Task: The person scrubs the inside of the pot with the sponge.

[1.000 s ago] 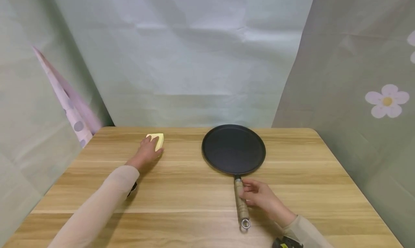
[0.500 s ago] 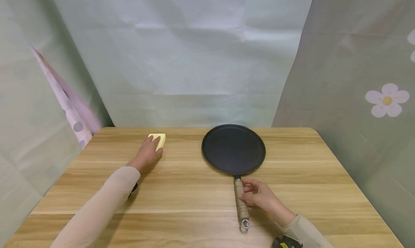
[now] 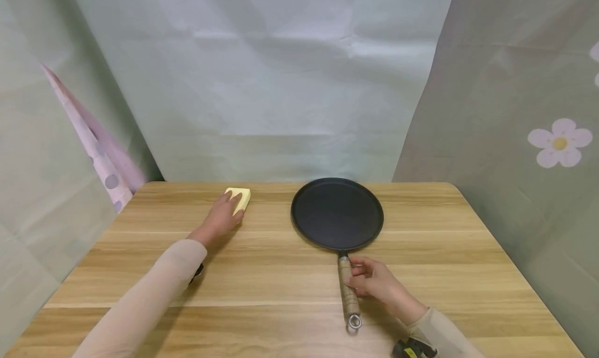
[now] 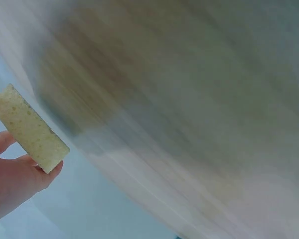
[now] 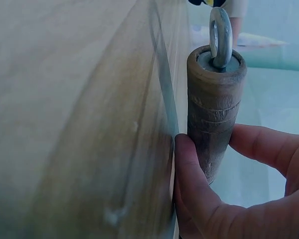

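Note:
A pale yellow sponge [image 3: 244, 198] is at the far left of the table, its near part hidden under my left hand [image 3: 219, 222]. In the left wrist view, thumb and fingers grip the edges of the block-shaped sponge [image 4: 30, 128], whose pores show. Right of centre lies a flat black frying pan [image 3: 337, 214], its wooden handle [image 3: 349, 298] pointing toward me. My right hand [image 3: 381, 286] pinches that handle from the right, thumb on one side and fingers on the other. The right wrist view shows the handle's metal hanging ring [image 5: 221, 37] at its end.
The wooden table [image 3: 262, 316] has rounded far corners. Behind it hangs a pale green cloth backdrop [image 3: 299, 103], with a flower-printed sheet [image 3: 491, 140] on the right. A stretch of tabletop lies between the sponge and the pan.
My left hand has moved slightly to the right and away from me, carrying the sponge along. The right hand and the frying pan have stayed where they were.

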`<state>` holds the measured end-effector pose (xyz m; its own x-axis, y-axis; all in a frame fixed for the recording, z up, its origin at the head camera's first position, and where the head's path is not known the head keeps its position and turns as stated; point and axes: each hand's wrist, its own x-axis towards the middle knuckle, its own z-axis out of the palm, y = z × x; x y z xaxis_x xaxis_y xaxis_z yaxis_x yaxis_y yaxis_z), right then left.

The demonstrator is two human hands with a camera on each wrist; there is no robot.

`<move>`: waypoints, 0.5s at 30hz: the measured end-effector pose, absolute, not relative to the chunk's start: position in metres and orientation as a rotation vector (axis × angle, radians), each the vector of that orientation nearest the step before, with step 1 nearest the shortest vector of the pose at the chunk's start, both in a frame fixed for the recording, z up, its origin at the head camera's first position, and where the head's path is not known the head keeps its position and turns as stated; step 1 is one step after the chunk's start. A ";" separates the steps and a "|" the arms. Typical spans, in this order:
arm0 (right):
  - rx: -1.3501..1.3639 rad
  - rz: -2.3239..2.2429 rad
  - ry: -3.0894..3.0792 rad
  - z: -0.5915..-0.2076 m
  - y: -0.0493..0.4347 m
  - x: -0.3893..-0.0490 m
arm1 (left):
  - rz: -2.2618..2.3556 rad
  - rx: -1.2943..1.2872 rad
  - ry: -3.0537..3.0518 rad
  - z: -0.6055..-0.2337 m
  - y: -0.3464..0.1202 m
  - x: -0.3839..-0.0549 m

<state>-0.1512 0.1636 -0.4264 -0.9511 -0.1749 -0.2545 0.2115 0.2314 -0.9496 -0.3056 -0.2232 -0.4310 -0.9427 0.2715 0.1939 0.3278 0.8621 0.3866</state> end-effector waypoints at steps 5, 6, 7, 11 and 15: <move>0.038 -1.743 2.231 -0.425 0.163 -0.153 | -0.659 -0.507 -2.883 -0.428 -0.211 -0.305; 0.033 -1.737 2.235 -0.425 0.163 -0.153 | -0.662 -0.521 -2.876 -0.427 -0.209 -0.305; 0.029 -1.732 2.236 -0.424 0.162 -0.153 | -0.671 -0.531 -2.874 -0.427 -0.206 -0.304; 0.020 -1.724 2.233 -0.422 0.162 -0.153 | -0.704 -0.588 -2.864 -0.424 -0.195 -0.303; 0.035 -1.720 2.231 -0.422 0.163 -0.153 | -0.767 -0.636 -2.874 -0.421 -0.184 -0.299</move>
<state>-0.1529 0.1628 -0.4216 -0.9474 -0.1757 -0.2673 0.2139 0.2735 -0.9378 -0.2987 -0.1842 -0.4206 -0.9079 0.3689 0.1992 0.4191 0.7860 0.4545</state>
